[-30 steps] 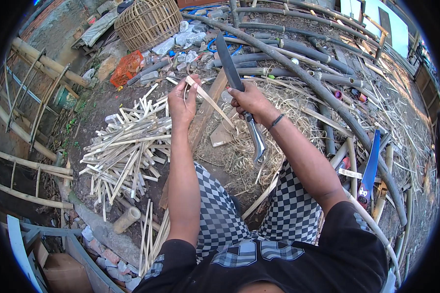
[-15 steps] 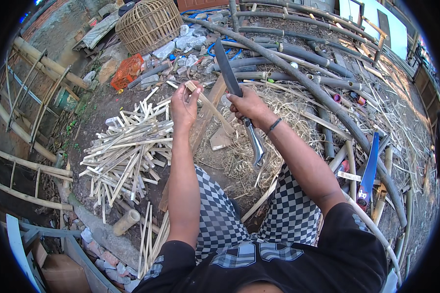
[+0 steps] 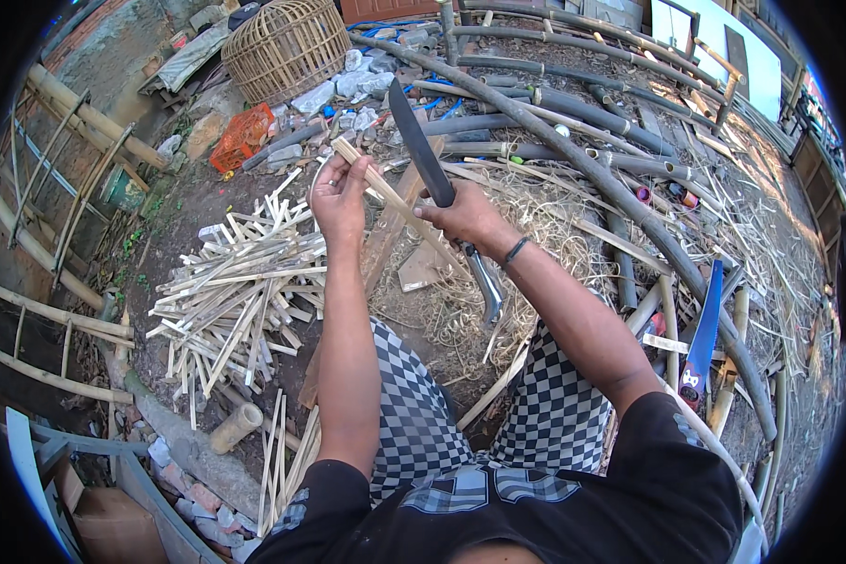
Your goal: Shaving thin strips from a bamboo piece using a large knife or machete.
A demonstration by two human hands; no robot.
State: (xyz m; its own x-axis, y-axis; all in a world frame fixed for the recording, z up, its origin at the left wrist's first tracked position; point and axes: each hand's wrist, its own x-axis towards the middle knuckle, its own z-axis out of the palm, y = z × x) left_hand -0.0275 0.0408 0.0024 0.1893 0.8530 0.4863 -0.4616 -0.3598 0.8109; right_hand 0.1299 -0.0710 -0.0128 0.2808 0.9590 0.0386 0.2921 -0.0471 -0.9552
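Observation:
My left hand (image 3: 339, 199) is closed around a pale bamboo strip (image 3: 383, 190), whose top end sticks out above the fingers. The strip slants down to the right, passing by my other hand. My right hand (image 3: 468, 220) grips a machete (image 3: 417, 139) by its handle, the long dark blade pointing up and away to the left. The handle's curved end shows below the fist. Under my hands a wooden board (image 3: 383, 246) slopes across the ground between my knees and the rubble. Left of my left forearm lies a heap of split bamboo strips (image 3: 240, 293).
Curly bamboo shavings (image 3: 559, 218) cover the ground ahead and right. Long bamboo poles (image 3: 592, 169) cross the right side, with a blue handsaw (image 3: 704, 324) lying among them. Farther off are a woven basket (image 3: 285, 54), an orange crate (image 3: 242, 139) and broken stones (image 3: 338, 89).
My left hand has moved slightly left, and more of the strip shows above its fingers. The machete blade has shifted left and tilts more that way.

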